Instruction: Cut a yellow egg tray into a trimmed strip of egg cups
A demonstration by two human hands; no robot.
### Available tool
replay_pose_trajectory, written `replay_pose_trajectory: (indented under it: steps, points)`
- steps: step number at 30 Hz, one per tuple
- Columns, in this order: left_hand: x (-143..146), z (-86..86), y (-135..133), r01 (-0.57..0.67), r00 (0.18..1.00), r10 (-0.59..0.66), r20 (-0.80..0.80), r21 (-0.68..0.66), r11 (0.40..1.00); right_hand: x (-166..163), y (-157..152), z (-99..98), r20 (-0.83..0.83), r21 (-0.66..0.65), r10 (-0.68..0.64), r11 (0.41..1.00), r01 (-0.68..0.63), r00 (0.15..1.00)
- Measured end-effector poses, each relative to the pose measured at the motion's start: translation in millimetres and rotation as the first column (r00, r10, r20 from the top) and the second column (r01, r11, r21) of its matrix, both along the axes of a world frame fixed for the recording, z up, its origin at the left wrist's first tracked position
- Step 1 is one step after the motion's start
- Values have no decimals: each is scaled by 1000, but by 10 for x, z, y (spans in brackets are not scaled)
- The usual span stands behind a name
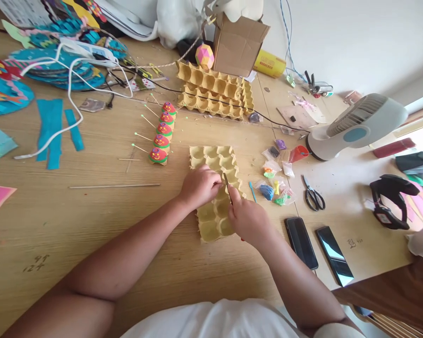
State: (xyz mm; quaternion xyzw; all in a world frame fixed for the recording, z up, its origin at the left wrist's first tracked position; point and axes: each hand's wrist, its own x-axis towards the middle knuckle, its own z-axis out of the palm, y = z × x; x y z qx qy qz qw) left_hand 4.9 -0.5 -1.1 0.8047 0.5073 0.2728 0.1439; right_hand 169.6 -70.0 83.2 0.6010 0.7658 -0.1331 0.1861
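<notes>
An egg carton (pixel 208 215) of yellowish pulp lies cup side up on the table in front of me. My left hand (pixel 201 184) rests on its middle with bent fingers, gripping the ridge between cups. Wrapped in my right hand (pixel 248 216) is a knife (pixel 226 182), its thin dark blade pointing away from me against the carton, close to my left fingertips. A bit of red shows under the right palm. Most of the handle is hidden by the hand. To the left stands a painted caterpillar strip (pixel 161 141) of carton cups with red faces and thin sticks.
More egg cartons (pixel 211 96) lie at the back, near a cardboard box (pixel 238 44). On the right are bags of coloured clay (pixel 267 190), scissors (pixel 313 193), two phones (pixel 301 242) and a white fan (pixel 359 124). A thin wooden stick (pixel 114 186) lies left.
</notes>
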Motion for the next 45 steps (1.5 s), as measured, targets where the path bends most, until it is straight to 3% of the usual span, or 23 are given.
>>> replay_pose_trajectory:
  steps: [45]
  points:
    - [5,7,-25,-1,1000,1,-6,-6,1000,23,-55,32,-74,-42,-51,998,48,996]
